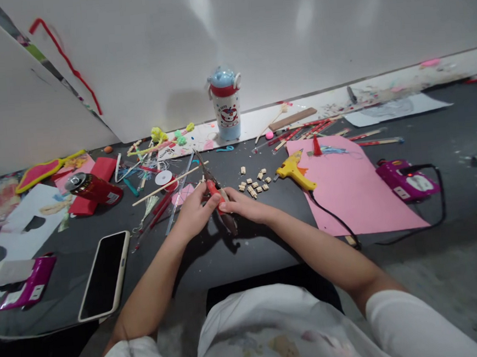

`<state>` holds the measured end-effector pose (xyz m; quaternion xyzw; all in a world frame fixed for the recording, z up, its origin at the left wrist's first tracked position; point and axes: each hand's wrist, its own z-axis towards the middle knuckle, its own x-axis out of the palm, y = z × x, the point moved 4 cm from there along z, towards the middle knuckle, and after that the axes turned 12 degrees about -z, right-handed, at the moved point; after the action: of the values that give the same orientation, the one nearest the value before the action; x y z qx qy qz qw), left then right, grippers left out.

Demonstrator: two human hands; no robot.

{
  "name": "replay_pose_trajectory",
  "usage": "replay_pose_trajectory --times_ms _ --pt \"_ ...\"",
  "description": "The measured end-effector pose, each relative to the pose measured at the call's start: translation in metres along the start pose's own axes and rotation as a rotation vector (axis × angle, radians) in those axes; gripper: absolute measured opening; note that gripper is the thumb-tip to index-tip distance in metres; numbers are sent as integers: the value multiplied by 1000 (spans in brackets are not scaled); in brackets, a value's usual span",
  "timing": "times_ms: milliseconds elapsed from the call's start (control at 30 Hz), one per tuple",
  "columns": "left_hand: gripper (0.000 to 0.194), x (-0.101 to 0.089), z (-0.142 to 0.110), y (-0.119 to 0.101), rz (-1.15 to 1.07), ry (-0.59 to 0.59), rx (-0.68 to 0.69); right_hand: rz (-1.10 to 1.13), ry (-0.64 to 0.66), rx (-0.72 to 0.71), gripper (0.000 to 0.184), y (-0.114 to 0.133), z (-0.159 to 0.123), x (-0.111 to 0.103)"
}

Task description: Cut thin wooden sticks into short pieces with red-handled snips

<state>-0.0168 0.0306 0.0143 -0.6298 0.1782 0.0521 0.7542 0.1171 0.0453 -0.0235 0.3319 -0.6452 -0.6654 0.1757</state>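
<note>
My left hand (194,208) and my right hand (243,204) meet at the middle of the table, fingers closed around a red-handled cutting tool (212,189). Its dark pointed blade tilts up and away from me. A thin wooden stick (168,184) slants across behind the blade; whether my left fingers touch it I cannot tell. Just right of the tool lie several short cut wooden pieces (253,188) in a loose pile. A yellow glue gun (293,171) rests right of that pile, partly on a pink sheet (347,192).
A blue-and-white bottle (227,110) stands by the wall. To the left are a red can (94,190), a phone (105,277) and a purple box (28,283). Another purple power box (407,180), with a black cable (443,195), sits right. Craft scraps and wrapped sticks (309,131) line the back.
</note>
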Motion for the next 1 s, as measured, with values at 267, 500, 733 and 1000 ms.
replay_pose_trajectory --times_ms 267,500,733,1000 --pt "57 16 -1 4 -382 47 -105 66 10 -48 72 14 -5 2" --pt "63 22 -3 11 -479 16 -133 90 40 -19 66 15 -7 5" --pt "63 32 -6 13 -635 -18 -255 -42 29 -40 63 8 -5 10" --pt "41 26 -2 16 -485 5 -142 -79 29 -89 85 -2 -2 12"
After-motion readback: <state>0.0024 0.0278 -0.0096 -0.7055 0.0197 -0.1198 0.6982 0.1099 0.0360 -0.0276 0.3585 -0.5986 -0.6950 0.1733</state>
